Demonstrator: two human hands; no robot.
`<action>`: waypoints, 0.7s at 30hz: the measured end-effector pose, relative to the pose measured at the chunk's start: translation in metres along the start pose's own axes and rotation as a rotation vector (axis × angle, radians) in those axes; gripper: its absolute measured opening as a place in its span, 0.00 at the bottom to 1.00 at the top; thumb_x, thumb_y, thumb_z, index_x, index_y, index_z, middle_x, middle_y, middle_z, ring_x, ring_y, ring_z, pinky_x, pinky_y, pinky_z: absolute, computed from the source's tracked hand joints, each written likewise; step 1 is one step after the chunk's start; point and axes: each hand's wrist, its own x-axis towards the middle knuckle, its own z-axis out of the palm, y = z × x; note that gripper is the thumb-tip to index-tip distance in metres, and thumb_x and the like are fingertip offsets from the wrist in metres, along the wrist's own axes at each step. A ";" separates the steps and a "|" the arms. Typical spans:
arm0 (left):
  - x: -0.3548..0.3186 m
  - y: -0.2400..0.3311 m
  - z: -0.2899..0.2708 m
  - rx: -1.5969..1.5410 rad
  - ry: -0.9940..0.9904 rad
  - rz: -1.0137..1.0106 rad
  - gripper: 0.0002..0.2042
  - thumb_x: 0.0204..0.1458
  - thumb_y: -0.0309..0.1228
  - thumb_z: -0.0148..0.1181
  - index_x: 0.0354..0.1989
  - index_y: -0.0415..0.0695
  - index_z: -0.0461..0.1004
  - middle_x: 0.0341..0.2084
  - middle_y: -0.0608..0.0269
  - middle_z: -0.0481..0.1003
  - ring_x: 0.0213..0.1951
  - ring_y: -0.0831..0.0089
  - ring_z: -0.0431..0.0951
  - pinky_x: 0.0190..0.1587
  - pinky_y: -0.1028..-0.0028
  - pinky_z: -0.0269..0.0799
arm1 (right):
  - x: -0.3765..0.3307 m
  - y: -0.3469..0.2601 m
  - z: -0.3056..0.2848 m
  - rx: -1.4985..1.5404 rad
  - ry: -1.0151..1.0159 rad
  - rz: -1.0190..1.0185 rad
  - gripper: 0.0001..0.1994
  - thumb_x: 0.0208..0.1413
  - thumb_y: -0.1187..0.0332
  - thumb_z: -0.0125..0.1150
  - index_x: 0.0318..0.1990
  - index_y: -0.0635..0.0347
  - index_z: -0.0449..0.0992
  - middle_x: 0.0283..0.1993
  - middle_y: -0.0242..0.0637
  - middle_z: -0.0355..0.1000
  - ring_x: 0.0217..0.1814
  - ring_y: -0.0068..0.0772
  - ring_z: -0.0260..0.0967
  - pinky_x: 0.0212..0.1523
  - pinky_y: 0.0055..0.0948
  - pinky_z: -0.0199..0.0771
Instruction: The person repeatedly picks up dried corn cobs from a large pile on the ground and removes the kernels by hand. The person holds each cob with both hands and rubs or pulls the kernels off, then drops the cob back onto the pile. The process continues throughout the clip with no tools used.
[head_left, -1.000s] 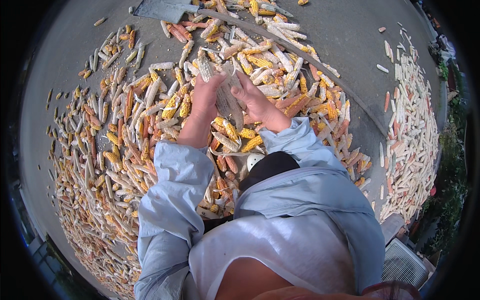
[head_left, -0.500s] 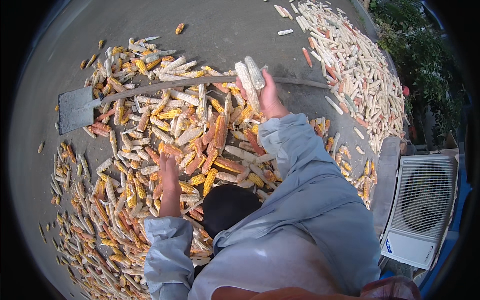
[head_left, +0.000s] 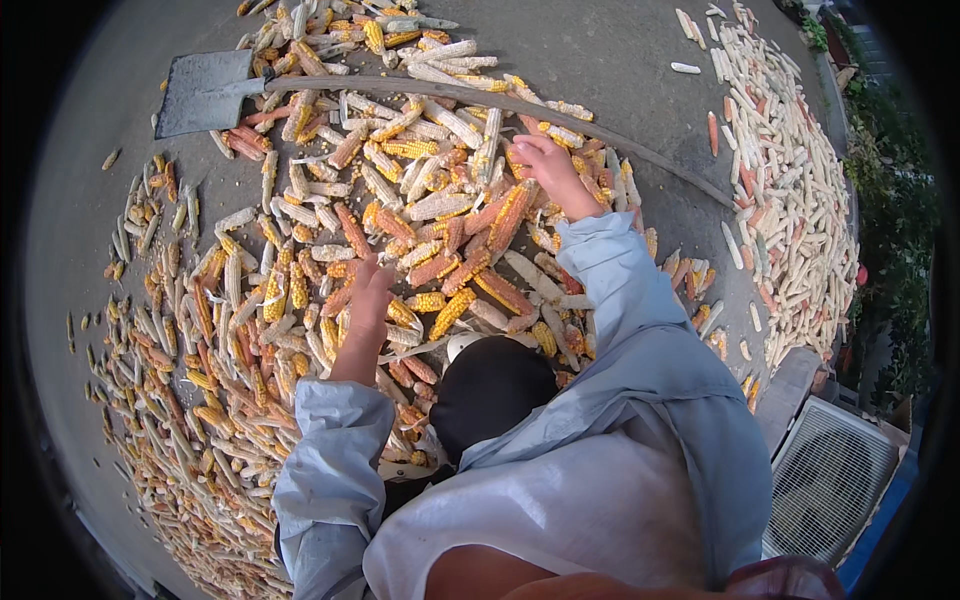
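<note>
My right hand [head_left: 558,178] reaches over the upper right part of a heap of corn cobs, fingers spread and nothing in it. Beneath and beside it lie yellow and orange ears with kernels, among them a large orange ear [head_left: 512,215], and paler cobs. My left hand [head_left: 370,292] hangs over the middle of the heap with its fingers loosely out, holding nothing that I can see. A reddish ear [head_left: 352,232] lies just beyond its fingertips. Across the far side of the heap rests a shovel, its wooden handle [head_left: 440,90] running right from a grey metal blade [head_left: 205,95].
A second pile of mostly pale, bare cobs [head_left: 785,190] lies at the right on the grey pavement [head_left: 600,50]. Near it stands an outdoor air-conditioner unit [head_left: 835,480], with green plants [head_left: 895,250] behind. A dark rounded shape [head_left: 493,395], perhaps my knee, is below the hands.
The pale cobs my right hand held are gone from it, and that hand has come back over the heap. The view has shifted, so heap and shovel appear higher.
</note>
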 end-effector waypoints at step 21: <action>-0.013 -0.068 -0.051 -0.179 0.120 -0.254 0.20 0.51 0.36 0.50 0.52 0.43 0.65 0.44 0.64 0.69 0.43 0.70 0.71 0.43 0.71 0.65 | 0.031 0.070 0.130 -1.296 -0.229 -0.433 0.29 0.43 0.63 0.59 0.56 0.60 0.60 0.48 0.42 0.65 0.53 0.42 0.61 0.57 0.50 0.51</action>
